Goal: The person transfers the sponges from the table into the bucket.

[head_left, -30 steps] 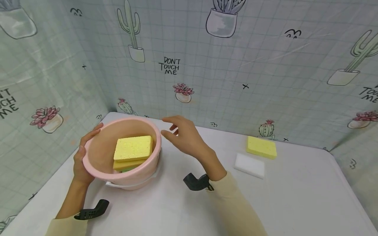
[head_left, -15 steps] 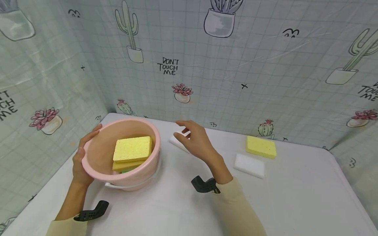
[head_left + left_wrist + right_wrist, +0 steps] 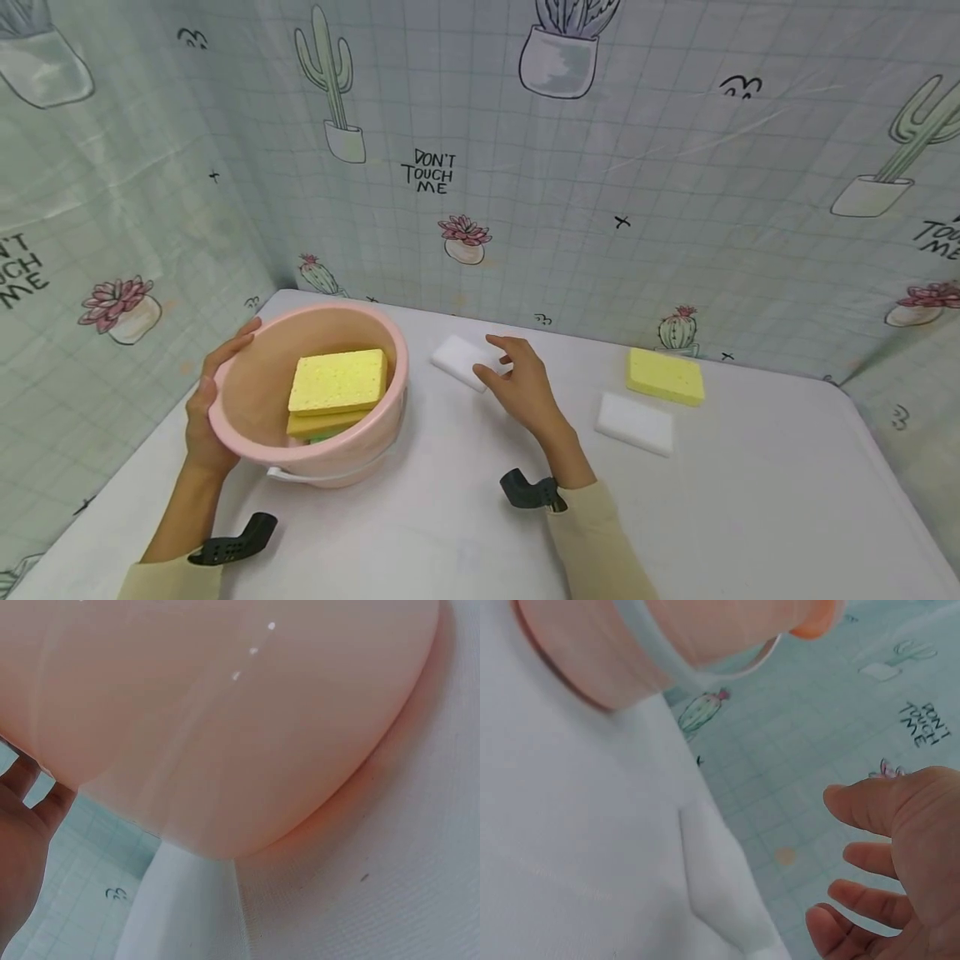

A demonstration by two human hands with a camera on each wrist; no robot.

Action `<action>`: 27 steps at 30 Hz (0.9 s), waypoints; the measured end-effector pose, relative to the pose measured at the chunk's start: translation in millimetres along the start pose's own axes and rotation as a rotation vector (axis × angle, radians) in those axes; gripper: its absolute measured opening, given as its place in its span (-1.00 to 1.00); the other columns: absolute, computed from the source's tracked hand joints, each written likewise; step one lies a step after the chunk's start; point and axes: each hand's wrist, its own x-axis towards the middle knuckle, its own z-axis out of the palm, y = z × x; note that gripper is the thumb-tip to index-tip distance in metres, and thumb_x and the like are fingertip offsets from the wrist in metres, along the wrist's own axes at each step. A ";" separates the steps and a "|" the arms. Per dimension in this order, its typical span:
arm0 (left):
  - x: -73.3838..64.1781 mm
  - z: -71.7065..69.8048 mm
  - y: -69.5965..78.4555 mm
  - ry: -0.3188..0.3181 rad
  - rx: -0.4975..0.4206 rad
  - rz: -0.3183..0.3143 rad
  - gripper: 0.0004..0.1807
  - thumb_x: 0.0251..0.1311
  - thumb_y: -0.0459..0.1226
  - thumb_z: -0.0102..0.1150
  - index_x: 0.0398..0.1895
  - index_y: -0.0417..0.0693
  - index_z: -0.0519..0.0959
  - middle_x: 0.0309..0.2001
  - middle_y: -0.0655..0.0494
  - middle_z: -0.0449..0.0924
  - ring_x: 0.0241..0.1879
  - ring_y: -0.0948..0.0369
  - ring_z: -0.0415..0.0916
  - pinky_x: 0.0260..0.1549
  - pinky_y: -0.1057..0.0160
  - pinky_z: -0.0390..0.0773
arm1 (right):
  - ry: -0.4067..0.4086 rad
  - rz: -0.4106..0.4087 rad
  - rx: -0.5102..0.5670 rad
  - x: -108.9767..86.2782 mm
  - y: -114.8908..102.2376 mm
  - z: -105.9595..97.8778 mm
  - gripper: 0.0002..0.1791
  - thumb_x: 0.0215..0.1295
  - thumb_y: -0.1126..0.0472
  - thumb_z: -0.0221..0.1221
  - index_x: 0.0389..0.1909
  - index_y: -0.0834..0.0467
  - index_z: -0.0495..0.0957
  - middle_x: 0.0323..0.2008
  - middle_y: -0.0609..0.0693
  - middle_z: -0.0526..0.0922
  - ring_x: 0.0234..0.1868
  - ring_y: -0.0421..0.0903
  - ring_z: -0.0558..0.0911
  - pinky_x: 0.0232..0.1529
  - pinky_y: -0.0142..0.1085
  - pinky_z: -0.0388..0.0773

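Note:
A pink bucket stands at the left of the white table, its mouth tipped toward the head camera. My left hand grips its left side at the rim, and the left wrist view shows fingertips against the bucket wall. Inside lie two stacked yellow sponges, with a bit of a green piece under them. My right hand hovers right of the bucket with fingers apart and loosely bent, holding nothing. Its fingertips overlap the right end of a white sponge in the head view; the right wrist view shows this white sponge beside the hand.
Farther right, a second white sponge lies in front of a yellow sponge. The bucket's white handle hangs down its front. A cactus-print curtain rises behind and beside the table.
My right hand has moved right and a little nearer, away from the bucket rim, and a white sponge it hid has come into view. The left hand and bucket have stayed in place.

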 end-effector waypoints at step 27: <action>0.2 1.2 -0.4 0.009 0.005 -0.002 -0.42 0.38 -0.11 -0.37 0.39 -0.17 0.17 0.48 -0.08 -0.12 0.44 0.03 -0.16 0.30 0.27 0.15 | 0.052 0.096 -0.087 1.1 47.9 28.8 -0.34 0.07 0.20 0.40 0.22 0.26 0.43 0.19 0.17 0.39 -0.22 -0.02 0.45 -0.26 -0.26 0.42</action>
